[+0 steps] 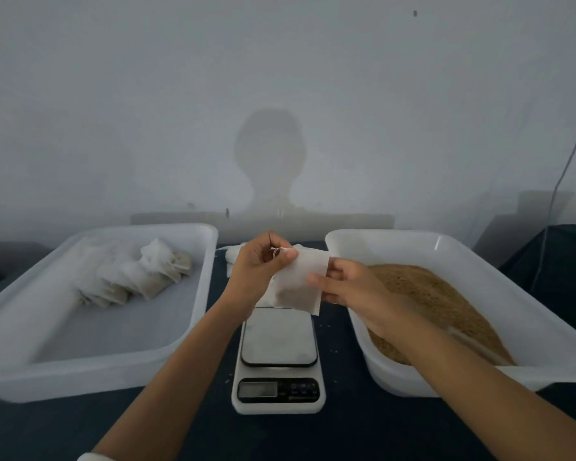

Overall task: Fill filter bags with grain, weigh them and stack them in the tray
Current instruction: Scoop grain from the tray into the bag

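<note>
Glossy plastic tray (200, 287), thin matt filter bag (305, 271)

Makeshift packing bench: scale (278, 357), grain tray (446, 247), bare wall (280, 61).

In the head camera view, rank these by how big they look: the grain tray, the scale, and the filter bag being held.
1. grain tray
2. scale
3. filter bag, though it is held above the scale, nearer the camera, so it may look larger than it is.
</note>
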The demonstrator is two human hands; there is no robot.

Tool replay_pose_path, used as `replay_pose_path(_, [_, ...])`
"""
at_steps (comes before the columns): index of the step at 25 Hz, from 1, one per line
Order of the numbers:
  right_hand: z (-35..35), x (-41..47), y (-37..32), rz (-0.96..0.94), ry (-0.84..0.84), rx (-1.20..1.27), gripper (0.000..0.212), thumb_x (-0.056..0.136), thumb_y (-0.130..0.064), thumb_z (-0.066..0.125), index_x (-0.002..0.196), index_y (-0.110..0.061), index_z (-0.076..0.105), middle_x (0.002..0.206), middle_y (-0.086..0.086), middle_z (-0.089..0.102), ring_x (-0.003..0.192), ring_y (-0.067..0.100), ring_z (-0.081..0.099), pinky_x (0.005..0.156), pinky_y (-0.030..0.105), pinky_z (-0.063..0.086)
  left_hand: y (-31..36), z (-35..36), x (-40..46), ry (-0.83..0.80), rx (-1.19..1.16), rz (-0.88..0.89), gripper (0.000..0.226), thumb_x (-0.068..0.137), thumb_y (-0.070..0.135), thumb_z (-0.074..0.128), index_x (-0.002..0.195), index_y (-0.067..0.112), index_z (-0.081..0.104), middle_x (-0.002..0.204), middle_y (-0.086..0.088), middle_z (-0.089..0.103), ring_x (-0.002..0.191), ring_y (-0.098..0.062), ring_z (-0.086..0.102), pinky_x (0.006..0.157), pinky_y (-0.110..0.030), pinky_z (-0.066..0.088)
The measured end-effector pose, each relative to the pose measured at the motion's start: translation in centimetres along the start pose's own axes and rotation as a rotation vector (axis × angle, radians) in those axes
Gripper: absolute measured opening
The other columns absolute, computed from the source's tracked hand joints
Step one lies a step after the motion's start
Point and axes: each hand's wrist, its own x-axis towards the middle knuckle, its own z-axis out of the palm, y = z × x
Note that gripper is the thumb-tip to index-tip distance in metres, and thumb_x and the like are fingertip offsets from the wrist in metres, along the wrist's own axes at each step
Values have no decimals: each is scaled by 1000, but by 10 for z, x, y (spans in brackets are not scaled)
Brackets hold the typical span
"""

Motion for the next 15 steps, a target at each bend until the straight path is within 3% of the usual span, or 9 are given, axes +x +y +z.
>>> replay_pose_path(4, [41,14,16,44,138,81,22,87,-10,65,101,7,64,101,16,70,93,23,69,72,24,59,-11,-28,-16,79,-7,-27,13,88,4,61,78,12,59,73,8,61,72,-7,55,63,-18,46])
replay_pose_path(6, [54,19,25,-6,209,-2,24,89,-10,63,96,13,62,98,23,68,93,29,67,77,35,59,-22,-34,-22,119,-9,-38,6,89,4,61,86,9,59,81,5,62,77,-10,55,67,-20,47])
replay_pose_path(8, [62,22,34,-60,279,-86,24,91,-11,61,91,13,62,93,25,67,89,35,65,81,45,55,-35,-36,-27,163,-9,-91,20,88,5,62,105,10,56,98,1,65,84,-7,60,71,-20,50])
replay_pose_path(10, [64,25,44,-84,348,-131,22,92,-10,59,86,11,63,85,24,67,81,36,62,75,43,50,-49,-34,-32,175,78,-190,34,84,9,68,114,13,52,104,-4,65,84,-8,65,71,-22,54])
replay_pose_path(13, [62,28,61,-37,395,-130,17,92,-8,59,81,4,63,80,19,67,79,33,62,75,40,49,-72,-31,-40,134,298,-222,17,83,13,70,95,3,62,85,-13,68,79,-28,66,74,-39,58])
replay_pose_path(15, [63,28,71,0,399,-149,14,91,-7,58,78,-3,62,77,12,64,78,26,61,73,34,47,-82,-29,-42,137,352,-213,12,84,13,69,84,2,63,74,-12,65,70,-28,62,70,-34,56])
